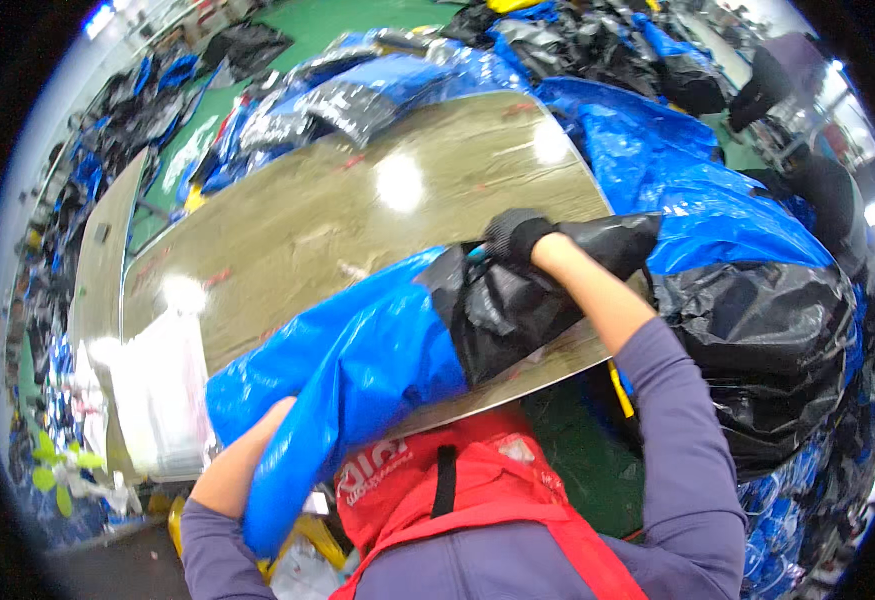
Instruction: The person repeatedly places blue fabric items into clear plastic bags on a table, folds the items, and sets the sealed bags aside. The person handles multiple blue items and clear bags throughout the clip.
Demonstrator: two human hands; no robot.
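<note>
A blue-and-black plastic sheet (378, 335) lies bunched across the near side of the table (358, 210), and its blue end hangs over the near edge. My right hand (518, 238), in a dark glove, is closed at the far edge of the black part (518, 310) and grips it. A small teal bit (476, 255) shows beside those fingers; I cannot make out what it is. My left forearm (248, 460) reaches in under the blue part. The plastic covers my left hand, so its fingers are hidden.
Blue plastic sheeting (648, 150) and a large black plastic bundle (758, 350) lie right of the table. Crumpled silver and blue sheeting (358, 95) borders its far edge. Clear plastic (163, 395) rests at the near left corner. A dark chair (778, 75) stands far right.
</note>
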